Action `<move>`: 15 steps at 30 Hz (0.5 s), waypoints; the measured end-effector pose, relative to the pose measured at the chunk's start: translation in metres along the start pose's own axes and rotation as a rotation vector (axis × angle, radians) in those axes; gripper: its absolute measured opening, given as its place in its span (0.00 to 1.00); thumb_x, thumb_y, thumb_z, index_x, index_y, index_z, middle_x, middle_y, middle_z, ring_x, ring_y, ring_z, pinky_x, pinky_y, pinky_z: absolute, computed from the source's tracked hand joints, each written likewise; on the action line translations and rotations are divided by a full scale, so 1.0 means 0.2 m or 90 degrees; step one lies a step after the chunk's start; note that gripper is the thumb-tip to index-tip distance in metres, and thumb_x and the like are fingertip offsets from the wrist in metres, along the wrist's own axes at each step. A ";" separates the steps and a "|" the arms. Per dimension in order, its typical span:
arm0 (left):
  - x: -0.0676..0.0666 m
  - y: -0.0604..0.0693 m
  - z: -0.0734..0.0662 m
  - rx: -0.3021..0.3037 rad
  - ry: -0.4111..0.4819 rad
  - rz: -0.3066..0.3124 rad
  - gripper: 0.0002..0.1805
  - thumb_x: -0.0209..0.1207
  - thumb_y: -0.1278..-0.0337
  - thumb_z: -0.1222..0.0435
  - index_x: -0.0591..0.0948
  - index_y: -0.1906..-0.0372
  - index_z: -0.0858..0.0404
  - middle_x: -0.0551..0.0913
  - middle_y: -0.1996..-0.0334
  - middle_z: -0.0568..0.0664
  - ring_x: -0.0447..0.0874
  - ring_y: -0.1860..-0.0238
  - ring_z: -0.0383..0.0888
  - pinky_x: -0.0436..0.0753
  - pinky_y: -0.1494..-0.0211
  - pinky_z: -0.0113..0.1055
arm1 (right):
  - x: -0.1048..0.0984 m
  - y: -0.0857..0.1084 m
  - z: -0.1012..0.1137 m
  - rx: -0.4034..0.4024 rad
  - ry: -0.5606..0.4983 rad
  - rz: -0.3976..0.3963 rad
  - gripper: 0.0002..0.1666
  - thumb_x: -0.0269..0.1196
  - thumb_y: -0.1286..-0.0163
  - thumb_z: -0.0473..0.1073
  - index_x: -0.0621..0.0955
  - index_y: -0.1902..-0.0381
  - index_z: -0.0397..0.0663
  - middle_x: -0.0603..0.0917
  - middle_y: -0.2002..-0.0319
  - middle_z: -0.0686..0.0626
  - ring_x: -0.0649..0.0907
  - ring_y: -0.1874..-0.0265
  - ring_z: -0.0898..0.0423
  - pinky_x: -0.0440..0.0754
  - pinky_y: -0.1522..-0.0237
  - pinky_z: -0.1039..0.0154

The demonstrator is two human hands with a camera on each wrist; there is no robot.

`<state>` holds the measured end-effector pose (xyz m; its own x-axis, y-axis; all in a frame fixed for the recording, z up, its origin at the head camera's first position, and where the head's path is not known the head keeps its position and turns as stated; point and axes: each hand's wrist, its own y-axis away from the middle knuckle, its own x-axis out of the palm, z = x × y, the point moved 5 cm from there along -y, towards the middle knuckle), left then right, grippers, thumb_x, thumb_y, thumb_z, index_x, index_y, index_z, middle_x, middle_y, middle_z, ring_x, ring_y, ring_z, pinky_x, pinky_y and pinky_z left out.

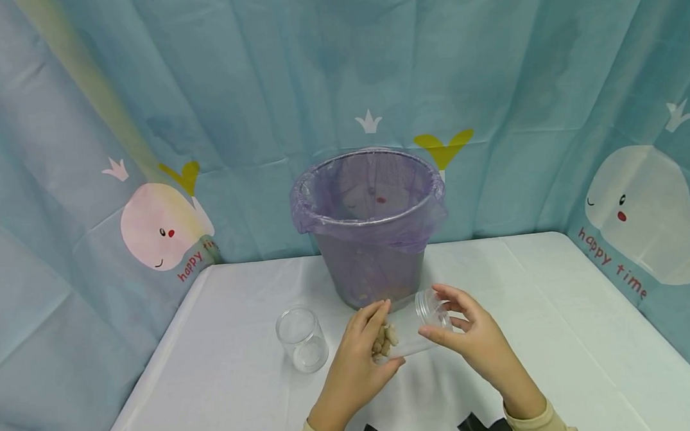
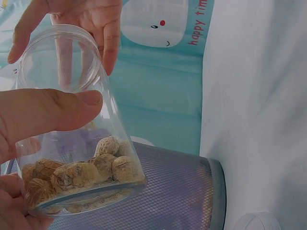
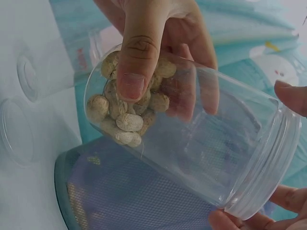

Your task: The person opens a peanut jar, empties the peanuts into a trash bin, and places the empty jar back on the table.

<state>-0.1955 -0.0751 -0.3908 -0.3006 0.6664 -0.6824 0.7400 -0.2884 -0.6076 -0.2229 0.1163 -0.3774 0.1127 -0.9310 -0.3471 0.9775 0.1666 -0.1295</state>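
A clear jar [image 1: 406,328] lies tilted between both hands above the table, its ridged mouth end to the right. Unshelled peanuts [image 3: 128,122] are gathered at its base end. My left hand [image 1: 357,356] grips that end, thumb on one side and fingers on the other. At the mouth end, my right hand [image 1: 477,335] holds the rim with thumb and fingers spread around it. Whether a clear lid covers the mouth, I cannot tell. To the left of my left hand stands a second clear jar [image 1: 301,339], with nothing visible inside.
A mesh bin [image 1: 376,265] lined with a purple bag stands just behind the hands. In the right wrist view, a clear round piece [image 3: 18,132] lies on the white table [image 1: 229,349]. A blue printed curtain [image 1: 511,169] hangs around the back and sides.
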 end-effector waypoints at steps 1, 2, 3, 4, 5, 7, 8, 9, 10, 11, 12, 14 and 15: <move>0.00 0.00 0.00 0.001 0.001 -0.001 0.52 0.81 0.68 0.68 0.70 0.29 0.61 0.75 0.37 0.56 0.76 0.38 0.49 0.84 0.39 0.41 | 0.00 0.00 0.00 -0.003 -0.001 0.002 0.42 0.72 0.38 0.47 0.68 0.29 0.48 0.74 0.35 0.43 0.73 0.38 0.47 0.75 0.36 0.41; 0.00 0.00 0.00 0.001 0.001 -0.001 0.53 0.81 0.68 0.68 0.70 0.29 0.61 0.75 0.37 0.56 0.76 0.38 0.49 0.84 0.39 0.41 | 0.00 0.00 0.00 -0.007 -0.004 0.003 0.42 0.72 0.38 0.46 0.68 0.29 0.47 0.74 0.35 0.43 0.73 0.38 0.47 0.75 0.35 0.41; 0.00 0.00 0.00 0.002 0.002 -0.002 0.53 0.81 0.68 0.68 0.70 0.29 0.61 0.75 0.37 0.56 0.76 0.38 0.49 0.84 0.39 0.41 | 0.00 0.00 0.00 -0.011 -0.007 0.004 0.42 0.72 0.38 0.46 0.68 0.29 0.47 0.74 0.35 0.43 0.72 0.38 0.48 0.75 0.35 0.41; 0.00 0.00 0.00 0.002 0.002 -0.002 0.53 0.81 0.68 0.68 0.70 0.29 0.61 0.75 0.37 0.56 0.76 0.38 0.49 0.84 0.39 0.41 | 0.00 0.00 0.01 -0.014 -0.007 0.006 0.42 0.72 0.38 0.46 0.69 0.29 0.48 0.73 0.34 0.44 0.72 0.38 0.48 0.75 0.35 0.42; 0.00 0.00 0.00 0.002 0.002 -0.002 0.53 0.81 0.68 0.68 0.69 0.29 0.61 0.75 0.37 0.56 0.76 0.38 0.49 0.84 0.39 0.41 | 0.00 0.00 0.01 -0.019 -0.006 0.007 0.42 0.72 0.38 0.46 0.69 0.29 0.48 0.73 0.34 0.44 0.72 0.38 0.49 0.75 0.35 0.42; 0.00 0.00 0.00 0.002 0.003 -0.001 0.53 0.81 0.68 0.68 0.69 0.28 0.61 0.75 0.37 0.56 0.76 0.38 0.49 0.84 0.39 0.41 | 0.00 0.00 0.01 -0.024 -0.006 0.009 0.41 0.72 0.38 0.45 0.69 0.29 0.48 0.73 0.33 0.44 0.72 0.38 0.49 0.75 0.35 0.43; 0.00 0.00 0.00 0.002 0.003 -0.001 0.53 0.81 0.68 0.68 0.69 0.28 0.61 0.75 0.37 0.56 0.76 0.38 0.49 0.84 0.39 0.41 | 0.00 0.00 0.01 -0.025 -0.006 0.011 0.41 0.72 0.38 0.45 0.69 0.29 0.48 0.72 0.32 0.44 0.72 0.38 0.49 0.75 0.35 0.42; 0.00 0.00 0.00 0.002 0.003 -0.001 0.53 0.81 0.68 0.68 0.69 0.28 0.61 0.75 0.37 0.56 0.76 0.38 0.49 0.84 0.39 0.41 | 0.00 0.00 0.01 -0.027 -0.006 0.012 0.41 0.72 0.38 0.45 0.69 0.29 0.48 0.72 0.32 0.44 0.72 0.37 0.49 0.74 0.34 0.42; 0.00 0.00 0.00 0.002 0.003 -0.001 0.53 0.81 0.68 0.68 0.69 0.28 0.61 0.75 0.37 0.56 0.76 0.38 0.49 0.84 0.39 0.41 | 0.00 0.00 0.01 -0.028 -0.008 0.014 0.41 0.72 0.38 0.45 0.69 0.29 0.48 0.71 0.32 0.44 0.71 0.37 0.48 0.74 0.34 0.41; 0.00 0.00 0.00 0.002 0.003 -0.001 0.53 0.81 0.68 0.68 0.69 0.28 0.61 0.75 0.37 0.56 0.76 0.38 0.49 0.84 0.39 0.41 | 0.00 0.00 0.01 -0.028 -0.010 0.016 0.41 0.71 0.38 0.44 0.68 0.29 0.48 0.71 0.31 0.44 0.71 0.36 0.47 0.73 0.33 0.39; 0.00 0.00 0.00 0.002 0.002 -0.001 0.53 0.81 0.69 0.68 0.69 0.28 0.61 0.75 0.37 0.56 0.76 0.38 0.49 0.84 0.40 0.41 | 0.00 0.00 0.01 -0.028 -0.012 0.019 0.42 0.72 0.38 0.45 0.68 0.28 0.48 0.70 0.31 0.44 0.70 0.36 0.47 0.72 0.33 0.38; 0.00 0.00 0.00 0.002 0.002 0.001 0.53 0.81 0.69 0.68 0.69 0.28 0.61 0.75 0.37 0.56 0.77 0.39 0.49 0.84 0.40 0.41 | 0.01 0.00 0.01 -0.027 -0.010 0.022 0.44 0.72 0.38 0.46 0.67 0.28 0.49 0.68 0.30 0.44 0.68 0.34 0.46 0.70 0.32 0.36; 0.00 0.00 0.00 0.002 0.004 0.002 0.53 0.81 0.69 0.68 0.69 0.28 0.61 0.75 0.37 0.56 0.77 0.39 0.49 0.84 0.40 0.41 | 0.01 0.00 0.01 -0.028 -0.007 0.022 0.44 0.72 0.38 0.46 0.66 0.27 0.49 0.67 0.29 0.44 0.68 0.34 0.46 0.70 0.32 0.35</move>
<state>-0.1952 -0.0747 -0.3916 -0.2947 0.6696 -0.6818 0.7392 -0.2924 -0.6067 -0.2220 0.1138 -0.3766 0.1481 -0.9281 -0.3416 0.9644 0.2120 -0.1580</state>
